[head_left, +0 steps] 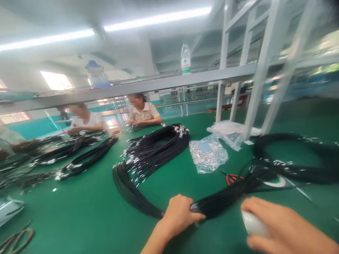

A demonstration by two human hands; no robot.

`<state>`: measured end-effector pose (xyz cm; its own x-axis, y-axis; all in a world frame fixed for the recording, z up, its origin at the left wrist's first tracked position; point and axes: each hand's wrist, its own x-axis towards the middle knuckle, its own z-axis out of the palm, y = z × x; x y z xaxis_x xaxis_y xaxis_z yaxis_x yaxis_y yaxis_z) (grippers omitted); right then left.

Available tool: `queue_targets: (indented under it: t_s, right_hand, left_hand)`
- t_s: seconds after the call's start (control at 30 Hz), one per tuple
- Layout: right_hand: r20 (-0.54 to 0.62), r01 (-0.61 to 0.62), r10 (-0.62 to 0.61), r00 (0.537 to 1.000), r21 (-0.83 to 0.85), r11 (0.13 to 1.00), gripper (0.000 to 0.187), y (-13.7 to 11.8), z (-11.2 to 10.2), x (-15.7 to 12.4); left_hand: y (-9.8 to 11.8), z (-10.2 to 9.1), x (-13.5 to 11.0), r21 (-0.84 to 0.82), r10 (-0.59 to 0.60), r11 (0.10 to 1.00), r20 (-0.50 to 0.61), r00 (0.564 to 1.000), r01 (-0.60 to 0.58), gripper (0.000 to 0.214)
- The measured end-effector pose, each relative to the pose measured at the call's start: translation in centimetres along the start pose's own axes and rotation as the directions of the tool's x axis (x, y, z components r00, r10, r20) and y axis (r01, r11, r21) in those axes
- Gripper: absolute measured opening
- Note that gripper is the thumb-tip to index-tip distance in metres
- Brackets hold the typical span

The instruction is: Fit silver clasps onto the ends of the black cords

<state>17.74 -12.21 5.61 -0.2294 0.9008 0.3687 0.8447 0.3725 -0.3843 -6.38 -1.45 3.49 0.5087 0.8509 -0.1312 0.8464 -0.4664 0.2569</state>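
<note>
My left hand (178,215) is wrapped round the middle of a bundle of black cables (219,201) just above the green table. A shiny band circles the bundle beside my thumb. One end of it, with metal tips, curves away to the far left; the other runs right, toward more coiled cables. My right hand (283,222), slightly blurred, grips a white roll (254,224) that looks like tape, apart from the bundle and nearer the table's front. Red-handled pliers (231,179) lie beyond the bundle.
Several black cable bundles (161,148) lie across the green table (92,204). A clear bag of small metal parts (208,155) rests in the middle. Shelf posts (261,70) stand at the right. Two people (144,112) sit opposite. A water bottle (185,60) stands on the overhead shelf.
</note>
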Motion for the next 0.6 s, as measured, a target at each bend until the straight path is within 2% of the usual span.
queue_targets:
  t_s: [0.07, 0.13, 0.23, 0.33, 0.43, 0.53, 0.6]
  right_hand:
    - [0.042, -0.145, 0.151, 0.988, -0.129, 0.981, 0.018, 2.4, -2.2, 3.3]
    - [0.099, -0.296, 0.340, 0.935, -0.307, 0.905, 0.019, 4.9, -4.1, 7.1]
    - [0.054, -0.337, 0.395, 0.917, -0.423, 0.841, 0.025, 9.4, -5.5, 12.4]
    - [0.051, -0.377, 0.467, 0.883, -0.517, 0.768, 0.030, 14.4, -4.6, 16.0]
    - [0.092, -0.400, 0.543, 0.835, -0.576, 0.713, 0.026, 18.5, -2.3, 17.7]
    - [0.147, -0.405, 0.583, 0.799, -0.584, 0.703, 0.020, 20.6, -0.6, 18.1]
    - [0.156, -0.404, 0.577, 0.802, -0.569, 0.716, 0.025, 20.7, -0.5, 18.1]
  left_hand:
    - [0.0, 0.2, 0.1, 0.002, -0.029, 1.000, 0.007, 1.000, 0.029, 0.038]
    - [-0.1, 0.4, 0.4, 0.006, -0.061, 0.998, 0.022, 0.998, 0.061, 0.034]
    - [-0.3, 0.6, 1.0, 0.022, -0.079, 0.997, 0.081, 0.994, 0.077, 0.031]
    - [-0.5, 0.4, 1.6, -0.002, -0.097, 0.995, 0.186, 0.978, 0.099, 0.033]
    - [-0.5, 0.1, 1.8, -0.047, -0.118, 0.990, 0.242, 0.963, 0.133, 0.037]
    - [-0.3, -0.3, 1.5, -0.098, -0.130, 0.982, 0.253, 0.959, 0.159, 0.037]
    - [-0.1, -0.4, 1.2, -0.146, -0.132, 0.975, 0.239, 0.962, 0.170, 0.038]
